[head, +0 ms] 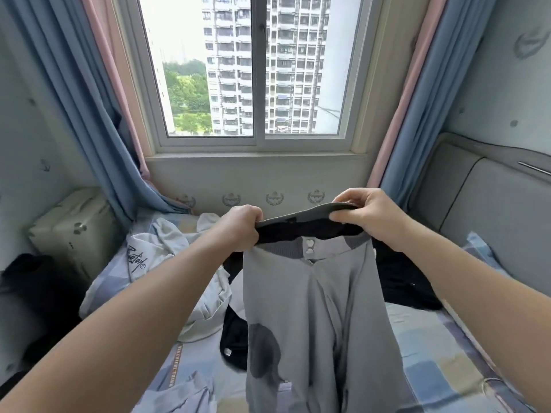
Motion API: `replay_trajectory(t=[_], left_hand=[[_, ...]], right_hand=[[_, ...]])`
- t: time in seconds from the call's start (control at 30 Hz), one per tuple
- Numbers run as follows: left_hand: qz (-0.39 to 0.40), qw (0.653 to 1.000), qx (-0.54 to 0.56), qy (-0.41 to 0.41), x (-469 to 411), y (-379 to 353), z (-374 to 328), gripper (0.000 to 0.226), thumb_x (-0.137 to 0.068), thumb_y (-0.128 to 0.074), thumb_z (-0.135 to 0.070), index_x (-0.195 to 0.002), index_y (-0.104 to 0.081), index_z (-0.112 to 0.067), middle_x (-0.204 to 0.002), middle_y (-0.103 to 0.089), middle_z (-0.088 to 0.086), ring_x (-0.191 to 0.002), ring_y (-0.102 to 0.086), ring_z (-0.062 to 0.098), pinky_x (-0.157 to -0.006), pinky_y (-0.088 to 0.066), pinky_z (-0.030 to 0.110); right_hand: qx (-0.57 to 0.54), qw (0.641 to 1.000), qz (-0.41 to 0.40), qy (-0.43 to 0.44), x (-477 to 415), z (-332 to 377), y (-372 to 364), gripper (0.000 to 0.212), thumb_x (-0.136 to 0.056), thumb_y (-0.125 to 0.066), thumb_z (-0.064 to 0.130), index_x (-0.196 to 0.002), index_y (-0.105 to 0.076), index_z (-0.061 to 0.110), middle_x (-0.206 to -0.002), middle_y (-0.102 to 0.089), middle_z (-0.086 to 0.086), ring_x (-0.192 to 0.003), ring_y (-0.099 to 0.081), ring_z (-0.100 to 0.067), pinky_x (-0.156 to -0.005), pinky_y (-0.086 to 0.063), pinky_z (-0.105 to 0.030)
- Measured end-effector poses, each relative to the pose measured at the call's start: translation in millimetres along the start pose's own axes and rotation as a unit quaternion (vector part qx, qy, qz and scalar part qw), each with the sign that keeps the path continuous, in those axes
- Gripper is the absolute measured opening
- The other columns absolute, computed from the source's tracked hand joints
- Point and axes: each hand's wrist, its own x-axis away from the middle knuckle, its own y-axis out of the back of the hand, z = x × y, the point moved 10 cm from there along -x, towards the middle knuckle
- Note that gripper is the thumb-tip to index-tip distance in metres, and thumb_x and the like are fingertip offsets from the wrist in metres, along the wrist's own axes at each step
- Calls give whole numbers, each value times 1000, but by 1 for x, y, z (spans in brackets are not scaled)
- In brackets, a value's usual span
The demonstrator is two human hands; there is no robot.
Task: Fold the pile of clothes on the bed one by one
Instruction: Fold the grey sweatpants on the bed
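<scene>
White garment [155,257]: one black brush-script word slanting up across the cloth, something like "Bustoy", ending in a small circled ©; the first letters are not certain.
Bedsheet [174,378]: a row of small pale capital letters along a dark stripe; too blurred to read.
Wall crests [274,199]: wreath emblems under the window sill; any lettering inside is too small to tell.

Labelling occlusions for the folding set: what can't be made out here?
- Head view: hems of the grey button-front trousers, cut off by the bottom edge.
- Head view: black clothes on the checked-sheet bed, partly behind the trousers; one garment or several unclear.
- Head view: script print on the white crumpled sweatshirt, partly lost in folds.
- Head view: dark shape at left edge, too shadowed to identify.
</scene>
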Motion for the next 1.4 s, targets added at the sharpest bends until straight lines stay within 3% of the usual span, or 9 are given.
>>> replay_trajectory(t=[0.23, 0.43, 0.53, 0.67, 0.83, 0.93, 1.17, 1.27, 1.4], left_hand=[[-49, 997, 45, 27, -1, -3, -6, 33, -72, -46, -1, -80, -58, -30, -97, -60, -2, -82, -54, 24, -59, -37, 28], [-76, 995, 55, 40, -3, -2, -5, 40, -76, -48, 0, -90, -67, -33, -84, -57, -5, -67, -49, 13, -52, -31, 24], [-102, 986, 123, 41, 0, 2, -5, 44, -77, -45, 3, -98, -73, -25, -89, -63, -1, -83, -55, 24, -64, -38, 27], [-150, 969, 189, 51, 11, 22, -13, 43, -81, -43, 4, -104, -72, -19, -97, -69, 3, -93, -58, 26, -75, -41, 27], [-174, 963, 200, 38, 25, 54, -39, 21, -94, -40, -11, -95, -60, -18, -88, -65, 7, -84, -58, 29, -67, -45, 35], [-189, 962, 197, 23, 37, 75, -66, 20, -101, -39, -17, -94, -56, -13, -88, -63, 10, -84, -58, 32, -75, -47, 44], [-179, 966, 186, -30, 94, 109, -159, 49, -96, -45, -63, -102, -68, -21, -92, -70, -5, -82, -64, 12, -75, -49, 31], [-151, 977, 124, -87, 120, 112, -215, 45, -95, -63, -48, -91, -64, -3, -75, -58, 1, -66, -50, 13, -66, -39, 28], [-89, 987, 115, -67, 145, 99, -257, 29, -79, -84, -24, -81, -63, -4, -71, -56, -4, -62, -49, 4, -64, -40, 17]], right_hand=[[333, 936, -81, 84, 0, 22, 32, 20, -93, -67, 16, -83, -51, 22, -65, -56, 0, -60, -51, -20, -60, -44, -35], [213, 967, -136, 30, 5, -6, 50, 17, -101, -50, 12, -87, -42, 15, -68, -49, -8, -58, -39, -17, -53, -35, -32], [147, 979, -136, -30, 2, -27, 53, 17, -104, -43, 18, -88, -40, 14, -67, -43, -4, -56, -37, -15, -46, -32, -24], [96, 984, -127, -76, 1, -39, 56, 20, -104, -40, 26, -93, -47, 11, -75, -47, -4, -68, -44, -19, -60, -36, -34], [9, 994, -98, -47, 5, -16, 71, 22, -105, -46, 38, -96, -51, 18, -84, -53, -5, -80, -52, -21, -71, -42, -36], [-9, 1000, 2, 16, 18, 10, 79, 40, -90, -67, 54, -108, -56, 20, -93, -66, 1, -79, -64, -12, -68, -51, -25], [228, 959, 139, 99, 73, 51, 133, 74, -56, -86, 59, -118, -49, 43, -106, -65, 14, -97, -65, -7, -82, -54, -23], [294, 938, 99, 156, 92, 65, 165, 56, -76, -85, 41, -120, -53, 28, -106, -65, 8, -98, -62, -12, -84, -51, -27], [176, 968, 39, 172, 116, 75, 213, 20, -89, -76, 22, -107, -68, 17, -99, -71, 0, -93, -65, -13, -81, -49, -22]])
